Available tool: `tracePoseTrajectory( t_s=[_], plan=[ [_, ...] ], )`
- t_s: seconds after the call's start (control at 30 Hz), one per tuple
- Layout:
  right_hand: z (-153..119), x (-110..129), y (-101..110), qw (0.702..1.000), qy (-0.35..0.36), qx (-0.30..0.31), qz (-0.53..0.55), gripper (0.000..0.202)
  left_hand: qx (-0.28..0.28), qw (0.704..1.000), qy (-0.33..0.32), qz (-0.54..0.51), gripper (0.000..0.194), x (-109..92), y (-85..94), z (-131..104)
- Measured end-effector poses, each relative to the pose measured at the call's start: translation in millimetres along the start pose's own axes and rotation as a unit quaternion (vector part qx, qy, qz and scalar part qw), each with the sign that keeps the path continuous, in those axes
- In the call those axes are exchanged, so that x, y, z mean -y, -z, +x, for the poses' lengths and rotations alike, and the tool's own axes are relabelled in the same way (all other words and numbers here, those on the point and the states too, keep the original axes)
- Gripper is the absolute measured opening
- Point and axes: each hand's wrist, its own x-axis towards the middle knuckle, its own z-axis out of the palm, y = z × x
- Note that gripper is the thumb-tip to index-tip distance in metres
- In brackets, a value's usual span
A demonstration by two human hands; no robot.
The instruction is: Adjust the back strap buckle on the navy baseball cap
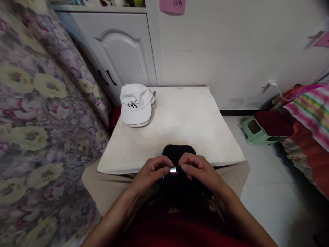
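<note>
A black cap (pixel 177 152) lies at the table's near edge, partly over my lap, with a shiny metal buckle (pixel 173 170) on its strap. My left hand (pixel 156 169) pinches the strap at the buckle's left side. On the right of the buckle, the fingertips of my right hand (pixel 196 168) are closed on the dark strap. White caps (pixel 136 104), seemingly stacked, rest at the table's far left corner; the top one bears black letters.
The white-covered table (pixel 180 116) stands against a wall and a white cabinet (pixel 123 48). A floral curtain (pixel 38 120) hangs at left. At right are a green stool (pixel 257 128) and a striped cloth (pixel 313 113).
</note>
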Motion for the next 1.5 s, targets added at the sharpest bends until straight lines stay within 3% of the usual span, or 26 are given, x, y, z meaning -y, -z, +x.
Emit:
tracePoseTrajectory(
  t_s=[0.17,0.47,0.8,1.07,1.5],
  plan=[
    [-3.3,-0.6,0.0,0.998,0.049,0.016,-0.048,0.013,-0.079,0.996,-0.010,0.041,0.013,-6.8,-13.9,-0.1],
    [-0.5,-8.5,-4.7,0.994,0.064,-0.010,-0.092,0.012,0.000,1.000,0.022,0.004,0.016,-5.4,-10.3,0.6],
    [-1.1,-6.0,-5.4,0.990,0.096,-0.035,-0.102,0.012,0.014,0.999,0.030,-0.024,0.016,1.1,-10.0,3.7],
    [2.1,3.5,0.2,0.998,-0.014,-0.047,-0.046,0.016,0.001,0.998,0.003,-0.065,0.011,11.6,-1.7,5.1],
    [5.8,9.8,-6.0,0.998,-0.024,-0.036,-0.043,0.016,0.003,0.998,-0.012,-0.064,0.014,13.6,-1.2,6.7]
  ],
)
